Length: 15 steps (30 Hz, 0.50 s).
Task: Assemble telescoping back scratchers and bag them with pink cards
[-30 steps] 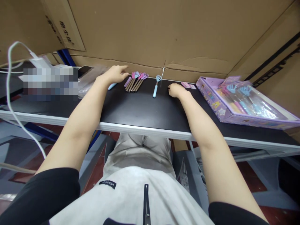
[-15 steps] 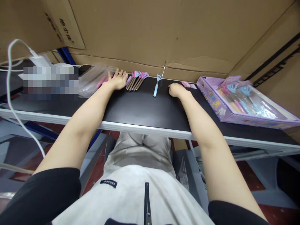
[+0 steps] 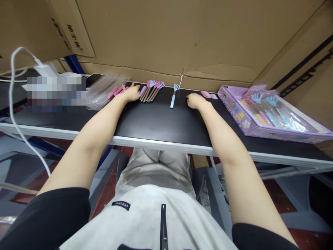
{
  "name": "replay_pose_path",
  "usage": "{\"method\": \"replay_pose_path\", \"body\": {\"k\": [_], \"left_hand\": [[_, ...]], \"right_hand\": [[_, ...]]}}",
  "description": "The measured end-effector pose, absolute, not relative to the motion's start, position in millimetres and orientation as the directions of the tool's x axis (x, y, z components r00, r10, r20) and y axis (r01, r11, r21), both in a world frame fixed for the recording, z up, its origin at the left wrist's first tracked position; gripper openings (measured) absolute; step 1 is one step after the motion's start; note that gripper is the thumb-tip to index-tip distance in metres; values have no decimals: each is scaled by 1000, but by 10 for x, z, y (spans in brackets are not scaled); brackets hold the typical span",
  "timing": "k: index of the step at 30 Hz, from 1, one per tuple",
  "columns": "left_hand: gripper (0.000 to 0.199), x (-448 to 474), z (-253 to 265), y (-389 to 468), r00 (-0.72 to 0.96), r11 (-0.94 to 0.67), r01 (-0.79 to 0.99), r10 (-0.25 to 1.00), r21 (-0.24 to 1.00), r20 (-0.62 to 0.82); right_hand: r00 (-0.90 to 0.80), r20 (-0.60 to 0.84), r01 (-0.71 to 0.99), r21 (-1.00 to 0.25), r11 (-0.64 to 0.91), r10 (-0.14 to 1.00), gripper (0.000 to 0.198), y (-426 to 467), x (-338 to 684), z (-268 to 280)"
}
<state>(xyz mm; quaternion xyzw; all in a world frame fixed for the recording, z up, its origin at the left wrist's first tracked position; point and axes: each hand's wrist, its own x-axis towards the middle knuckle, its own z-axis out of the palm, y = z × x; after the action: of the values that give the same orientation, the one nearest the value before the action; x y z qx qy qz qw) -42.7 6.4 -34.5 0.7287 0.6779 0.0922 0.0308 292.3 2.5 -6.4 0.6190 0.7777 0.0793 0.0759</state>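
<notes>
My left hand [image 3: 132, 93] lies palm down over a few pink tubular handle grips [image 3: 112, 92], its fingers apart and bent toward the tabletop; what is under the palm is hidden. Just right of it is a purple grip [image 3: 142, 91], beside several claw-headed back scratchers [image 3: 152, 93] with bare metal shafts and pink or blue heads. A single blue back scratcher [image 3: 172, 101] with a blue handle lies between my hands. My right hand [image 3: 195, 100] rests on the table in a loose fist, with nothing showing in it. Small pink cards [image 3: 206, 94] lie just beyond it.
On the right stands an open purple display box [image 3: 238, 119] holding packaged back scratchers. Clear plastic bags [image 3: 100, 92] lie left of my left hand, near a white cable [image 3: 10, 90]. A cardboard wall [image 3: 166, 38] closes off the back of the black table [image 3: 161, 121].
My left hand's raised, spread fingers have come down and bent toward the tabletop by the pink grips. My right hand and the blue back scratcher have stayed in place.
</notes>
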Motion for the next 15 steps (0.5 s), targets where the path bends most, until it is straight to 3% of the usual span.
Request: {"method": "replay_pose_path", "body": {"k": [2, 6, 15], "left_hand": [[70, -389, -325, 53, 21, -46, 972, 994, 229, 112], [65, -339, -268, 8, 98, -149, 945, 978, 291, 182], [53, -371, -237, -40, 171, -221, 928, 968, 299, 185]], "right_hand": [[-225, -26, 951, 211, 225, 974, 51, 18, 2921, -59], [-235, -16, 949, 213, 233, 972, 52, 31, 2930, -69], [-203, -30, 946, 251, 204, 979, 52, 4, 2904, -54]]}}
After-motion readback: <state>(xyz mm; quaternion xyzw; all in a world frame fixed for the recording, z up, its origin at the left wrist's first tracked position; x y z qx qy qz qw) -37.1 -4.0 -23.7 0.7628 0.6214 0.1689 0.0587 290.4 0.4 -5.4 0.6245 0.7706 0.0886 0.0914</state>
